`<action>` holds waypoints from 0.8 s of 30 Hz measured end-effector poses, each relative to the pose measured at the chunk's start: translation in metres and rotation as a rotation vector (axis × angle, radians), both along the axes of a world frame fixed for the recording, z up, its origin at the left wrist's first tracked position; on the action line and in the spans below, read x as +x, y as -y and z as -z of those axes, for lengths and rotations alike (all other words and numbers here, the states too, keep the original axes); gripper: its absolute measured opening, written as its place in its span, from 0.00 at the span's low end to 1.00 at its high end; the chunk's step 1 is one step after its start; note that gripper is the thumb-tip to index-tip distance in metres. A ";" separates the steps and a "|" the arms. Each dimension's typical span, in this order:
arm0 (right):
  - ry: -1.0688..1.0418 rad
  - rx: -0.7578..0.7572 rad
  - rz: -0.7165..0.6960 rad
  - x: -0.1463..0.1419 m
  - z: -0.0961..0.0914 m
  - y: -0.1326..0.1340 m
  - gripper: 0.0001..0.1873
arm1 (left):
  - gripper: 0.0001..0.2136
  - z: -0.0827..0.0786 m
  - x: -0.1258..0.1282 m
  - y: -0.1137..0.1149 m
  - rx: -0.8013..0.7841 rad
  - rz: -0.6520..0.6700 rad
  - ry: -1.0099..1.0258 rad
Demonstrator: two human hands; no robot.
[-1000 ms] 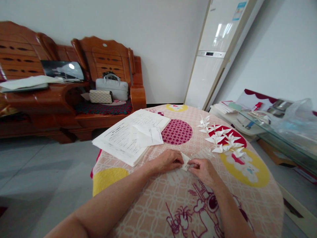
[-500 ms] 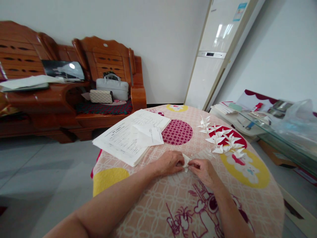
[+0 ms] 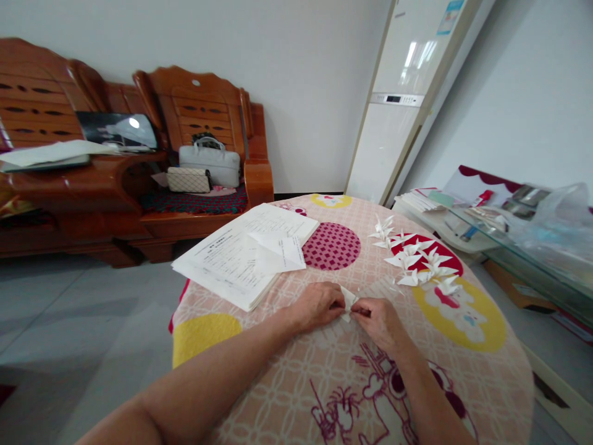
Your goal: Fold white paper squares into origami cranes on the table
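A small folded piece of white paper (image 3: 347,301) lies between my hands, low over the round table. My left hand (image 3: 322,305) is closed on its left side, with the fingers curled. From the right, my right hand (image 3: 377,316) pinches the paper's edge between thumb and fingers. Much of the paper is hidden by the fingers. Several folded white paper cranes (image 3: 419,256) sit together beyond my right hand. To the left rests a stack of printed paper sheets (image 3: 227,259), with a loose folded sheet (image 3: 280,252) on top.
A patterned cloth (image 3: 278,383) covers the round table. Small paper scraps (image 3: 393,287) lie near the cranes. At right stands a glass-topped stand (image 3: 519,259) with a plastic bag (image 3: 551,216). Wooden chairs (image 3: 199,111) and a tall air conditioner (image 3: 393,117) stand behind.
Almost nothing differs. Both hands stay on the folded paper in nearly the same place, with only a slight shift of the right fingers and the camera view.
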State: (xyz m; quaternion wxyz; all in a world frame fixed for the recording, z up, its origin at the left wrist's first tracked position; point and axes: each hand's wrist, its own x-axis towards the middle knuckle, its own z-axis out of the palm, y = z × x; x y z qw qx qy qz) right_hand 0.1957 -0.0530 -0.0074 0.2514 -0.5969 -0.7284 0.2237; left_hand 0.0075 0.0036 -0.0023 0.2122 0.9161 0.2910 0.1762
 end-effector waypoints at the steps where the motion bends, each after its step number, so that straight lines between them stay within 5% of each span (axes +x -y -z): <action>1: -0.019 -0.011 0.011 0.000 0.000 0.000 0.08 | 0.04 0.001 0.000 -0.002 -0.031 -0.011 0.020; 13: -0.201 -0.174 0.098 -0.001 0.007 -0.003 0.10 | 0.05 0.004 0.004 -0.003 -0.141 -0.206 0.056; 24: -0.141 -0.108 0.099 -0.005 0.006 -0.003 0.11 | 0.04 0.002 0.005 -0.004 -0.136 -0.191 0.011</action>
